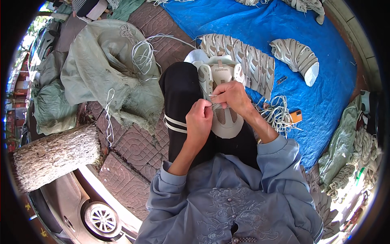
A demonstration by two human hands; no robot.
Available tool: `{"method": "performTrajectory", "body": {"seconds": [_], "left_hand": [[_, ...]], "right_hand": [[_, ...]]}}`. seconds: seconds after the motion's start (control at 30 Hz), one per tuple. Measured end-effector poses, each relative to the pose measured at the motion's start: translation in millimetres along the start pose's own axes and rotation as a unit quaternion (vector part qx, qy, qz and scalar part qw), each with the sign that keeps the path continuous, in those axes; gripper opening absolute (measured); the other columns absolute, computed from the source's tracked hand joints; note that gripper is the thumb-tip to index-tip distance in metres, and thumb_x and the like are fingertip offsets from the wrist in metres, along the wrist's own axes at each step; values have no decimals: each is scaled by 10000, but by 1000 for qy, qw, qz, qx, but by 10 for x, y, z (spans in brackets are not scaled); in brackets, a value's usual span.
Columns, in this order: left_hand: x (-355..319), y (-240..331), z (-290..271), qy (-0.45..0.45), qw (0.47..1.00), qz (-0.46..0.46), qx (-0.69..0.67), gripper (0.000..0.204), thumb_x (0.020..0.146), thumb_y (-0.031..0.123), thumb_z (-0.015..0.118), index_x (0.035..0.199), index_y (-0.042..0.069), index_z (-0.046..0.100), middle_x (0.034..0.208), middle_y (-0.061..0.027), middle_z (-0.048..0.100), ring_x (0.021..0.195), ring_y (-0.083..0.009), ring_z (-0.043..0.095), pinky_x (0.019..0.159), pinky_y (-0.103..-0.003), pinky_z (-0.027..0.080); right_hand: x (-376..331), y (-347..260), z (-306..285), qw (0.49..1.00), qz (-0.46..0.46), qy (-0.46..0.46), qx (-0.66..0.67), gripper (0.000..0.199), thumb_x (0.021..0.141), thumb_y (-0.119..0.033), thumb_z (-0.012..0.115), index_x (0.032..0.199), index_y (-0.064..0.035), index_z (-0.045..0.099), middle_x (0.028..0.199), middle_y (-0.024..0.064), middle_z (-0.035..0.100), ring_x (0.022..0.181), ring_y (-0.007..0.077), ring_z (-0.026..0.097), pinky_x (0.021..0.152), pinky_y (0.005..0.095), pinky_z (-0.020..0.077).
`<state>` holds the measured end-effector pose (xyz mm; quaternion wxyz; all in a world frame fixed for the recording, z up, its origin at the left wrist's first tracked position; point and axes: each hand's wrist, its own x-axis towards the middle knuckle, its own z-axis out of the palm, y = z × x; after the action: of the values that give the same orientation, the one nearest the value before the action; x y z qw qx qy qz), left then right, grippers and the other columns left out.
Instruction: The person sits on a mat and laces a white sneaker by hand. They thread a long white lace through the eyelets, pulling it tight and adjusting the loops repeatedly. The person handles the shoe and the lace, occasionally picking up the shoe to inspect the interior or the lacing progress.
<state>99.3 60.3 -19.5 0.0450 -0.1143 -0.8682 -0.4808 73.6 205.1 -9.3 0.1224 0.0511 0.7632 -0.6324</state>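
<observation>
Both hands' fingers pinched tight on a thin lace over the shoe upper point(222, 106) in the lap, left hand point(199, 122) just below right hand point(232, 97), blue tarp point(325, 97) open to the right.

- A seated person's left hand point(199, 119) and right hand point(231, 96) meet over a beige shoe upper point(224, 118) on the lap, pinching a thin white lace point(211, 96).
- More shoe uppers point(248, 59) lie on a blue tarp point(321, 97).
- Loose white laces point(143, 55) rest on a green sack point(101, 61).
</observation>
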Motion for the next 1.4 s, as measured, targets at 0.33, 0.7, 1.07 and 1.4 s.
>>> {"method": "performTrajectory", "body": {"seconds": [0.33,0.7,1.07,1.4], "left_hand": [[-98,39,134,2,957,185,226,147,666,-23,564,745,36,455,637,-100,449,488,-256,520,407,-358,430],[-22,52,88,-16,997,41,68,68,706,-48,491,741,10,488,643,-117,522,536,-243,524,506,-322,413],[-28,92,141,-8,998,29,59,78,718,-34,506,770,16,477,639,-123,519,516,-250,529,483,-333,420],[51,17,5,-159,983,65,60,152,828,55,461,977,31,447,733,-153,586,644,-323,591,552,-364,469]], "right_hand": [[-47,8,-36,996,43,-15,74,97,673,-71,642,700,22,632,552,34,556,427,72,469,400,200,353],[-95,114,-54,991,49,-23,125,106,670,-98,637,698,4,632,548,15,549,409,52,425,373,191,296],[-104,103,-46,990,41,-11,135,99,680,-103,637,687,-4,626,520,6,516,393,51,409,370,192,275],[-145,204,-189,984,47,-14,173,105,723,-110,633,722,-5,631,556,30,550,431,62,475,383,189,302]]}}
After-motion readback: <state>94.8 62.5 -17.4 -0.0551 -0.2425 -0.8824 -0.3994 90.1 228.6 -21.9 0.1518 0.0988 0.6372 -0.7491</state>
